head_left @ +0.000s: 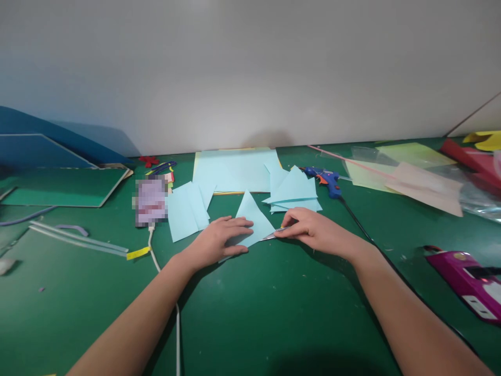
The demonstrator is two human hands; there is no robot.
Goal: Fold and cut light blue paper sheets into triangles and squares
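Note:
A light blue triangular piece of paper (254, 219) lies on the green table with its tip pointing away from me. My left hand (221, 237) rests flat on its left side, fingers spread, hiding part of it. At the right corner of the paper, my right hand (309, 230) pinches a slim, pointed metal blade (270, 236); its tip touches the paper's lower right edge. A bit of yellow shows by the fingers, and the handle is hidden, so the exact kind of tool is unclear. Light blue paper pieces (186, 209) lie to the left, and stacked blue triangles (293, 190) to the right.
Light blue sheets (235, 169) lie against the wall. A blue glue gun (331, 183) trails a black cord toward a magenta power strip (465, 279). A blurred-out device (151, 201) has a white cable (178, 334). Coloured papers (426, 185) lie right, green board (66, 188) left.

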